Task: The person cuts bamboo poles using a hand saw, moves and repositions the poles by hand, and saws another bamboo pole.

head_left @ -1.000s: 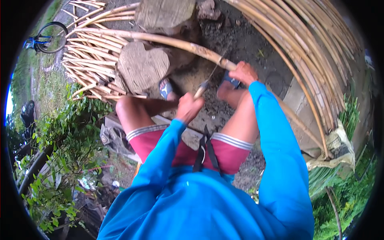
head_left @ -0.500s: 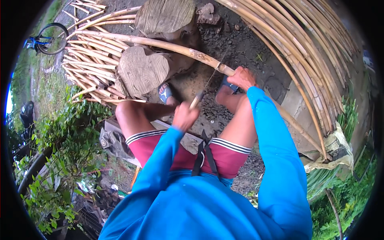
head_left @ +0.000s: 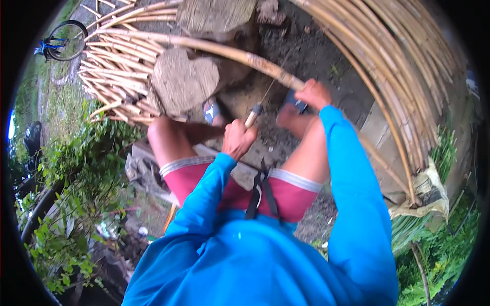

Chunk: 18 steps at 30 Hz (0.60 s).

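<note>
My right hand [head_left: 313, 94] is closed around a long pale bamboo pole [head_left: 229, 53]. The pole runs from the far left, past the tree stumps, under my grip and on beside my right leg. My left hand [head_left: 238, 138], lower and nearer to me, grips a wooden-handled blade [head_left: 253, 115] with a dark collar. Its thin metal part is seen nearly edge-on and slants up to the pole just left of my right hand. Whether it is a saw or a knife, I cannot tell. Motion blurs the blade's far part.
A heart-shaped stump [head_left: 185, 81] and a taller stump [head_left: 217, 15] stand ahead. Cut bamboo pieces [head_left: 120, 66] lie piled at left, near a bicycle wheel [head_left: 67, 41]. Long bamboo poles [head_left: 380, 66] line the right. Leafy plants [head_left: 87, 173] grow at near left.
The blade's handle has moved slightly up and right with my left hand. My right hand keeps its hold on the bamboo pole, which has shifted a little in view.
</note>
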{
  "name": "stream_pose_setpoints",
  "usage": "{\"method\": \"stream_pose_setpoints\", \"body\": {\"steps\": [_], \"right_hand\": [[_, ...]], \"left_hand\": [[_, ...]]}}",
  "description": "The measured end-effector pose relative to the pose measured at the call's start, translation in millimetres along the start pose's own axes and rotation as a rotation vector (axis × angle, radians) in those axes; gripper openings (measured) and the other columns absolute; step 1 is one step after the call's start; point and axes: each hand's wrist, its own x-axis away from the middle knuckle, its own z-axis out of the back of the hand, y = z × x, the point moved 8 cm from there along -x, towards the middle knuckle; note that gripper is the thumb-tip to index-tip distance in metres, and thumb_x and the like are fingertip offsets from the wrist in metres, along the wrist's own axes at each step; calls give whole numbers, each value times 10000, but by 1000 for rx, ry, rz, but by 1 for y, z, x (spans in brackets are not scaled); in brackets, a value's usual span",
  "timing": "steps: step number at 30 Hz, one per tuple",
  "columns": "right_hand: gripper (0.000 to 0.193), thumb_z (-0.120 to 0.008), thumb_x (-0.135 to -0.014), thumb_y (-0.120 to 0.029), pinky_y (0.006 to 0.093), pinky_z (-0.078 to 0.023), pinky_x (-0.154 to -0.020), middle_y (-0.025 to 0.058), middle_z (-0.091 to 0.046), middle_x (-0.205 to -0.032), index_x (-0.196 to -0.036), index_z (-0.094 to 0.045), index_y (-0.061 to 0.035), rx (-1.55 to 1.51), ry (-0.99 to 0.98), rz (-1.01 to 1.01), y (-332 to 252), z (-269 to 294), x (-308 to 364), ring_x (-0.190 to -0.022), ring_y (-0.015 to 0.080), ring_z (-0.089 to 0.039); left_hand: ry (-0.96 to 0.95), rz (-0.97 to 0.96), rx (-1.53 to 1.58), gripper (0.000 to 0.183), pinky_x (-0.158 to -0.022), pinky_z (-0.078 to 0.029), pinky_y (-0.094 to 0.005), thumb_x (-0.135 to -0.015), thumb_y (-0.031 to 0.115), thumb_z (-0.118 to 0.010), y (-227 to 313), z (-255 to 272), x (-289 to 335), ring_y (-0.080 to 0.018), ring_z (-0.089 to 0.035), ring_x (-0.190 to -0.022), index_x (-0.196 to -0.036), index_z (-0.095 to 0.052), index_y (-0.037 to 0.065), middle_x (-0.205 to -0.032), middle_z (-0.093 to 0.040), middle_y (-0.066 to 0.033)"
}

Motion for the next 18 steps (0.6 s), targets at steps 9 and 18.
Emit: {"method": "stream_pose_setpoints", "body": {"steps": [9, 18], "right_hand": [[468, -613, -702, -294, 458, -535, -909, 284, -690, -1064, -1034, -730, 14, 20, -106, -72, -5, -6, -8, -1045, 411, -672], [461, -609, -697, -287, 444, -551, -834, 281, -704, -987, -1014, -728, 25, 9, -139, -74, -3, -1, -3, -953, 405, -701]], "left_hand": [[-88, 62, 135, 512, -770, -508, -519, -749, 367, -617, 18, -27, -46, -479, -682, -843, -883, -645, -126, -792, -624, -372], [-70, 23, 66, 456, -733, -506, -517, -760, 335, -618, -27, -20, 1, -464, -682, -777, -873, -646, -105, -739, -622, -350]]}}
